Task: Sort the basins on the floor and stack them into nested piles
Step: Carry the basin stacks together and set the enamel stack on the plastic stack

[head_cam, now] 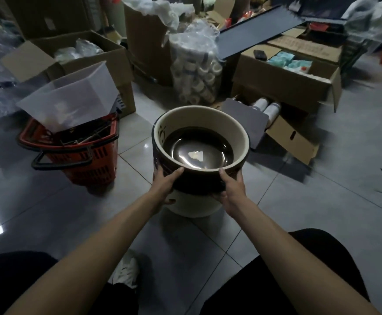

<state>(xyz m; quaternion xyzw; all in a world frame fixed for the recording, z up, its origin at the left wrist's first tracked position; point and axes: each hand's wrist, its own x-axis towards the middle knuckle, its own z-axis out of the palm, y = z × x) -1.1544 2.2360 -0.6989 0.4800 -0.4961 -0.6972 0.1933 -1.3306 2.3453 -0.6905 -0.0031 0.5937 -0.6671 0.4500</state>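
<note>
Spanning the view, a glossy grey tiled floor [72, 212] carries all items. An open brown cardboard box [283, 87] at far right holds pale blue-green packets; the print on its flap is too blurred to read. A second open brown cardboard box [117, 62] stands at far left. In front of it is a red plastic shopping basket with black handles [83, 164], and a translucent white plastic liner [72, 96] rises out of it. A clear bag of white rolls [194, 71] stands between the two boxes.

At centre, the dark brown round basin with a cream inner wall [199, 117] sits nested in a plain cream basin [192, 208], whose lower body shows beneath it. A dark motif marks the inner wall at left; no letters can be made out. Whether the pile rests on the floor or is lifted cannot be told.

The left hand [166, 183] and right hand [232, 185] hold the near side of the brown basin. Each grip is closed on it, thumb over the rim and fingers curled round the outer wall. A white shoe [126, 269] shows between the person's knees.
</note>
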